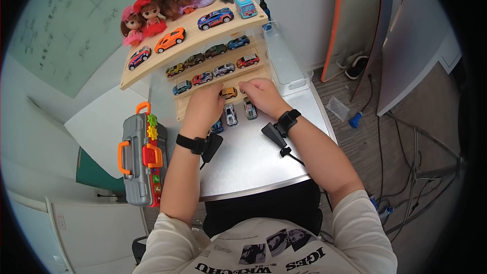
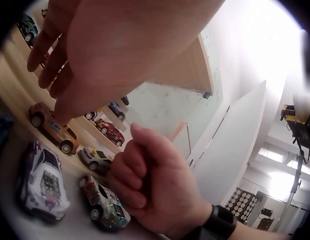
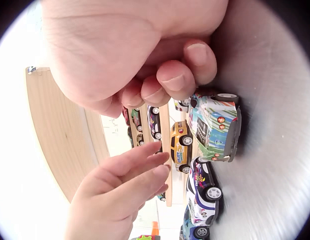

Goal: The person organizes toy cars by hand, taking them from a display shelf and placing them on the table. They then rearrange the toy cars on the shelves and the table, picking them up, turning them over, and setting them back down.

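Toy cars (image 1: 231,114) on bench (image 1: 243,167) nearest, at foot of stepped rack (image 1: 210,64). Just behind, yellow car (image 1: 229,93) on lowest step (image 1: 183,109), left hand (image 1: 204,102) close beside, fingers loosely apart. Right hand (image 1: 261,95) curled on itself near white-and-yellow car (image 2: 96,158); cannot tell whether touching. Risk: car bumped off narrow step by right hand uncurling. Farther: dolls (image 1: 150,16) on top shelf (image 1: 190,43).

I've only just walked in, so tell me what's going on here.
Someone is at a wooden display rack lined with toy cars. The left hand is beside the yellow toy car on the lowest step; the right hand is curled next to a white-and-yellow toy car, its grip unclear. Three more stand on the metal tabletop in front.
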A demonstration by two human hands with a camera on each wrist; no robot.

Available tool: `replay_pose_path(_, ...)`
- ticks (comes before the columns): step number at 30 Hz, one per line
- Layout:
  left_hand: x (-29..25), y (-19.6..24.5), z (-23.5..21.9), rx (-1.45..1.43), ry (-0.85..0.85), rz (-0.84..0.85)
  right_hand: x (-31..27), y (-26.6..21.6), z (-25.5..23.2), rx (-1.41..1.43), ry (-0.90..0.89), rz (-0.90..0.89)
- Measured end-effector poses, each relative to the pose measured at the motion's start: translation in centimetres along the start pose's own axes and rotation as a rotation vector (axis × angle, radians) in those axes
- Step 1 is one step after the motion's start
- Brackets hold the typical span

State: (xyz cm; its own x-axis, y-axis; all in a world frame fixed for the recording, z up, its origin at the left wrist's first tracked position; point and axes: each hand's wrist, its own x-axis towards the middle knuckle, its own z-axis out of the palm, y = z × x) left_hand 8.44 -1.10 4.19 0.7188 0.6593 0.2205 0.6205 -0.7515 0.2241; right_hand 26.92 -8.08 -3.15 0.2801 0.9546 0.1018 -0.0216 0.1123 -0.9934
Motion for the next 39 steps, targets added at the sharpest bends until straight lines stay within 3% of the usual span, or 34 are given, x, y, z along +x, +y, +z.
replay_pose_path(2, 1.3, -0.4, 0.8, 0.010, 0.003, 0.033, 0.0, -0.1, -0.1, 0.011, 0.000, 0.022)
replay_pose_path(4, 2.2, -0.5, 1.0, 0.061, -0.142, -0.008, -0.1, -0.5, -0.3, 0.022, -0.002, 0.046)
replay_pose_path(10, 2.5, -0.3, 0.4, 0.177, -0.126, 0.059, -0.3, -0.8, -0.4, 0.029, -0.027, 0.052)
replay_pose_path(11, 1.8, -0.1, -0.3, 0.177, -0.125, 0.058, -0.3, -0.9, -0.4, 0.040, -0.029, 0.058)
replay_pose_path(13, -1.1, 1.3, -3.0, 0.097, 0.118, 0.087, -0.4, -0.9, -0.5, 0.055, -0.026, 0.067)
replay_pose_path(16, -6.5, 3.9, -6.1, 0.014, 0.121, -0.004, -0.3, -0.7, -0.3, 0.042, -0.024, 0.074)
replay_pose_path(25, -19.0, 1.2, -4.0, 0.014, -0.099, -0.246, -0.7, -1.8, -0.3, 0.037, -0.039, 0.107)
replay_pose_path(35, -19.5, 0.3, -3.7, -0.088, 0.000, -0.227, -0.7, -1.9, -0.3, 0.038, -0.034, 0.140)
replay_pose_path(39, -18.6, 0.1, -3.3, -0.054, 0.041, -0.299, -0.5, -1.4, -0.4, 0.024, -0.033, 0.129)
